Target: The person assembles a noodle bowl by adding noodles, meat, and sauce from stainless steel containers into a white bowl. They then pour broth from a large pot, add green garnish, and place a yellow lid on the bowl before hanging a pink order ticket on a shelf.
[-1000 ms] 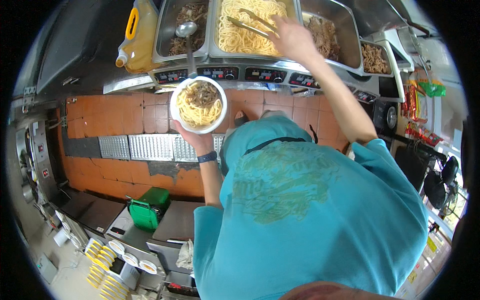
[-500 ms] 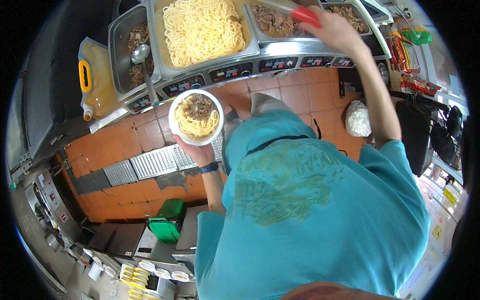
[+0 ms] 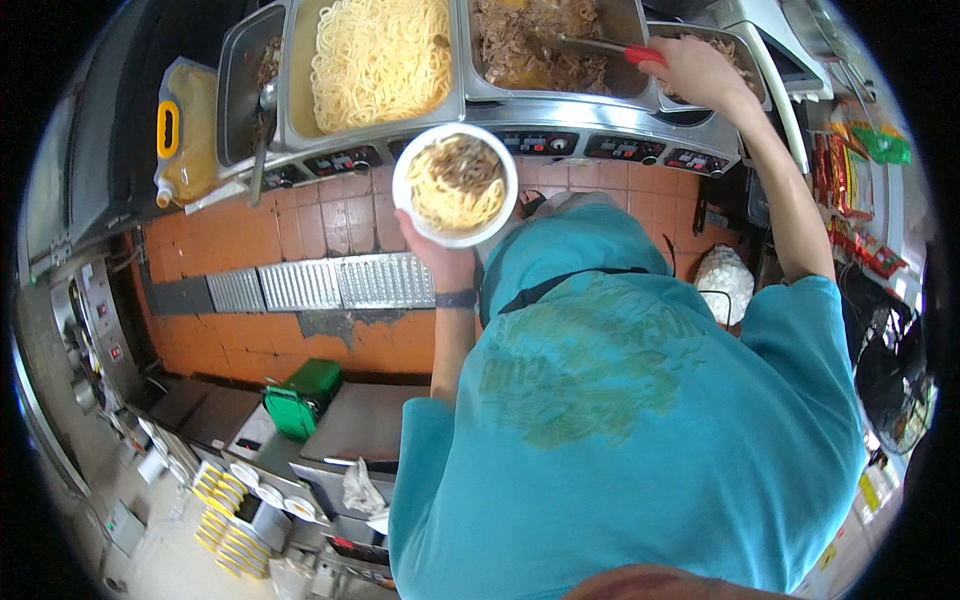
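Observation:
My left hand is closed around the underside of a round white bowl. Yellow noodles and shredded brown meat fill it. At the upper right, my right hand grips a red-handled metal serving utensil; whether it is tongs or a spoon is unclear. The utensil's far end reaches into cooked meat in a deep steel pan. Left of that pan, another steel pan holds a heap of plain noodles. My bowl hangs in front of the counter edge, below the noodle pan.
A ladle leans in the leftmost pan beside a yellow-handled jug. Another meat pan stands near my right wrist. Control panels line the counter front. Behind me are a green bin, a floor grate and stacked yellow-edged containers.
The bowl in my left hand has moved right and slightly up. My right hand has shifted right and a little down, and the utensil now reaches into the meat. The whole view has shifted.

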{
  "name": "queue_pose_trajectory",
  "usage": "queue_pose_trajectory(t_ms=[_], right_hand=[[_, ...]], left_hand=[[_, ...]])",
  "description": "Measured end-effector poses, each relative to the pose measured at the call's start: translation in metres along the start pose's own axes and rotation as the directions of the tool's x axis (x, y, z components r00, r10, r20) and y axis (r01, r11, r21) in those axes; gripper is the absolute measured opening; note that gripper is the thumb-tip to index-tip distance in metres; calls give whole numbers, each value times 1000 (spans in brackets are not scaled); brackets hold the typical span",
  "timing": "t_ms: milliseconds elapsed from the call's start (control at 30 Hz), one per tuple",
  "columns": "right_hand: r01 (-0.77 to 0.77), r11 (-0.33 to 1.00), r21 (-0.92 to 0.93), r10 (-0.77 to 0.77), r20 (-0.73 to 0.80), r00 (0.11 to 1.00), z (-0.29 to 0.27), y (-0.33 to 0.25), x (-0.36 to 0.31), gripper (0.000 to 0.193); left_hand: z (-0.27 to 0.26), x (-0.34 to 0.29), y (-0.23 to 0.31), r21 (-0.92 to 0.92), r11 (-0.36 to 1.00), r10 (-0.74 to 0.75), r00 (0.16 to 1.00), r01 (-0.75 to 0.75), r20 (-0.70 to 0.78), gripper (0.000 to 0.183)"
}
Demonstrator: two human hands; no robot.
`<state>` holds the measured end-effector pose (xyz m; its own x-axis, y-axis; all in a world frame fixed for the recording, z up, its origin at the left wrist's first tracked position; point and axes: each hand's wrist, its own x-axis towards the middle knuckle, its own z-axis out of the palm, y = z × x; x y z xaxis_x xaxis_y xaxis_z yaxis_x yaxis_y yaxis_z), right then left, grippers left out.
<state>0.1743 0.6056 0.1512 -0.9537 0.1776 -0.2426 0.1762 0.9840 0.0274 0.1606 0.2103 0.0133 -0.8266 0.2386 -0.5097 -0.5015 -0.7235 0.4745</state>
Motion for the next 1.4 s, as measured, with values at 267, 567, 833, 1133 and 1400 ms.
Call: queue_pose_trajectory(t_ms=[267, 567, 833, 1133, 1400], right_hand=[[117, 900, 421, -110, -40, 993, -39, 41, -64, 47], [71, 720, 690, -272, 187, 944, -68, 38, -113, 35], [221, 871, 439, -322, 171, 931, -57, 16, -112, 43], [113, 973, 202, -117, 10, 993, -38, 54, -45, 44], [348, 937, 26, -318, -347, 882, -16, -60, 29, 29]], left_hand=[[49, 3, -72, -19, 994, 111, 994, -110, 17, 64], [58, -6, -88, -27, 985, 169, 984, -168, 58, 63], [67, -13, -82, -82, 978, 189, 982, -189, -15, 59], [38, -46, -64, -218, 965, 129, 989, -143, -79, 64], [-77, -159, 16, -370, 786, 417, 867, -495, -273, 59]])
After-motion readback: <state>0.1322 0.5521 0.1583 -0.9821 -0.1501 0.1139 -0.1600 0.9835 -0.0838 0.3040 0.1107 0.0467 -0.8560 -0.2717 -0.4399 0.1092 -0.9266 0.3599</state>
